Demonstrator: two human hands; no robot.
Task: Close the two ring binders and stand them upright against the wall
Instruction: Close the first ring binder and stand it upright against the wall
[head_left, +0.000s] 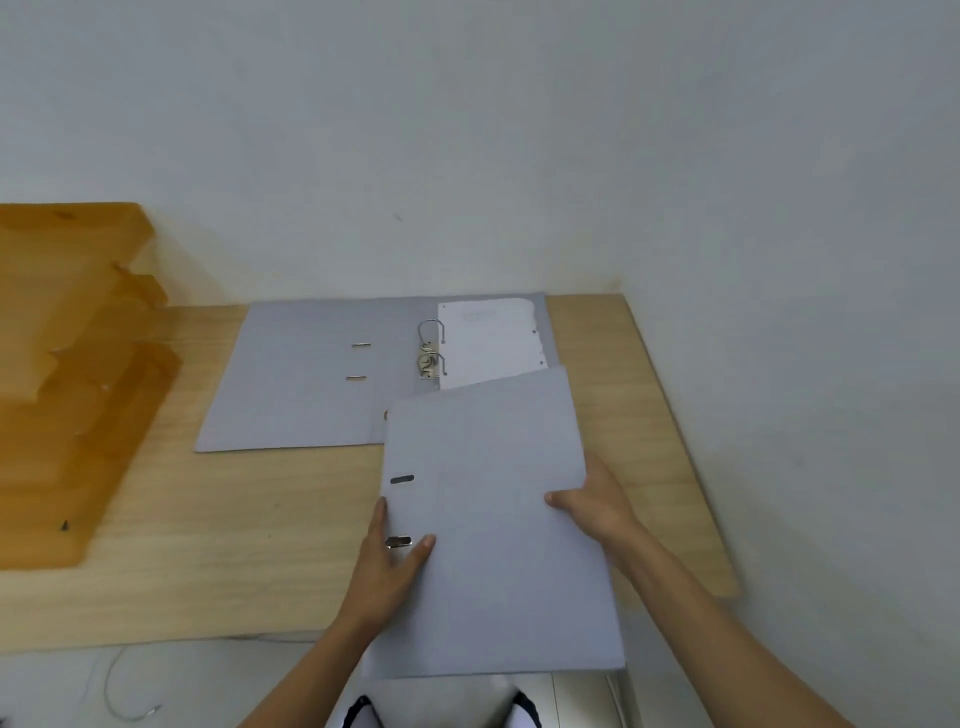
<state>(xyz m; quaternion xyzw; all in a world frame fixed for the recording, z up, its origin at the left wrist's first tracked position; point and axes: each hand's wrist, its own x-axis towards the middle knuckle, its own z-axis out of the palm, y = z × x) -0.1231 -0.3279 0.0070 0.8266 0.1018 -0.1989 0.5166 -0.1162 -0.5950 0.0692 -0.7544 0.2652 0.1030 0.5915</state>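
Presently the closed binder (498, 530) lies low and centre in frame, long axis towards the wall (519, 130), gripped by the left hand (389, 561) at its spine edge and the right hand (597, 499) opposite, both equally near, while the open binder (311, 374) lies flat beyond on the desk (234, 545).

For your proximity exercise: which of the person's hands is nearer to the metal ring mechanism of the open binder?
Left. The left hand lies almost straight below the ring mechanism; the right hand sits off to its right, slightly farther.
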